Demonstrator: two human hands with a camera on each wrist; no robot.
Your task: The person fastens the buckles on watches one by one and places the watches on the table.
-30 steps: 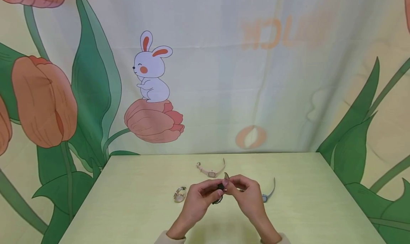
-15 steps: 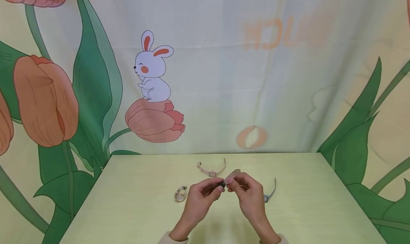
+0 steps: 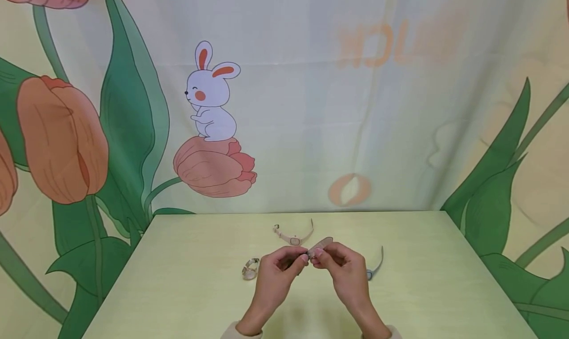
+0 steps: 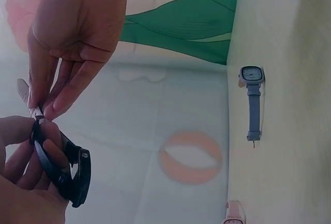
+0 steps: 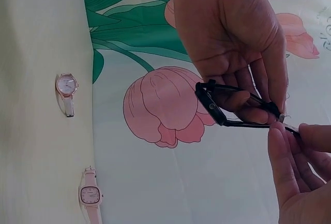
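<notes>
Both hands hold a black wristwatch (image 4: 83,177) above the table, its strap bent into a loop. My left hand (image 3: 276,277) pinches the strap near the buckle, and some of its fingers pass through the loop, as the right wrist view shows. With thumb and fingertips, my right hand (image 3: 348,275) pinches the strap's free end (image 3: 323,242), which sticks up beyond the fingers with its paler side showing. The fingertips of the two hands nearly meet at the buckle. In the head view the watch case is hidden behind the left hand.
On the pale table (image 3: 178,289) lie a pink watch (image 3: 295,240) behind the hands, a watch with a light band (image 3: 250,270) left of them, and a blue-grey watch (image 3: 373,271) to the right, partly covered by the right hand. A printed curtain (image 3: 284,131) hangs behind.
The strap's free end has swung from nearly upright to slanting right, its pale side now facing up. The watch case, visible below the hands a second ago, has gone behind the left hand.
</notes>
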